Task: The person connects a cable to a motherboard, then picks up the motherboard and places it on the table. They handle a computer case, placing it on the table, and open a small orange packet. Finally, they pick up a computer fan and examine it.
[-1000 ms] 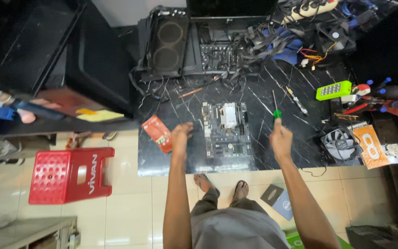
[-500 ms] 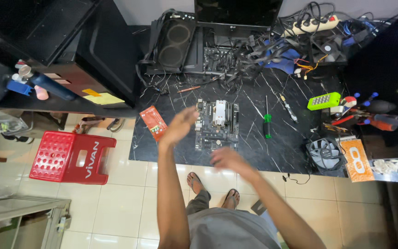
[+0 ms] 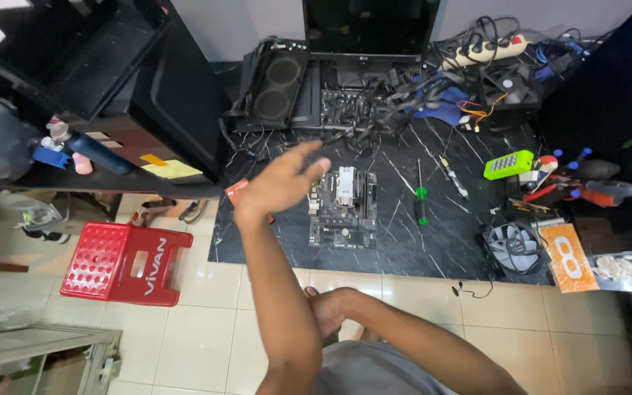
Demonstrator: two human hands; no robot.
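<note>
The motherboard (image 3: 343, 207) lies flat on the dark marbled counter (image 3: 404, 249), near its front edge and about in the middle of it. Its long axis runs away from me, from the front edge toward the monitor (image 3: 369, 29) at the back, and the cooler with the metal fins stands on its upper half. I judge it lies flat and face up so that the parts on it can be reached from above.

My left hand (image 3: 281, 183) is raised over the counter, just left of the board, and it holds nothing: the fingers are spread and loose, pointing to the right above the top left corner of the board (the hand is a little blurred, so I cannot say if it touches anything). It partly covers a small red packet (image 3: 237, 192) at the left edge of the counter. My right hand (image 3: 328, 311) is low, close to my body and below the counter edge; it looks curled, but I cannot tell if it is clenched or holds something.

To the right of the board lies a screwdriver with a green handle (image 3: 420, 197), apart from it, its shaft pointing toward the back. Farther right are a green device with buttons (image 3: 508, 164) and a case fan (image 3: 513, 249). A red plastic stool (image 3: 122, 262) stands on the tiled floor at the left.
</note>
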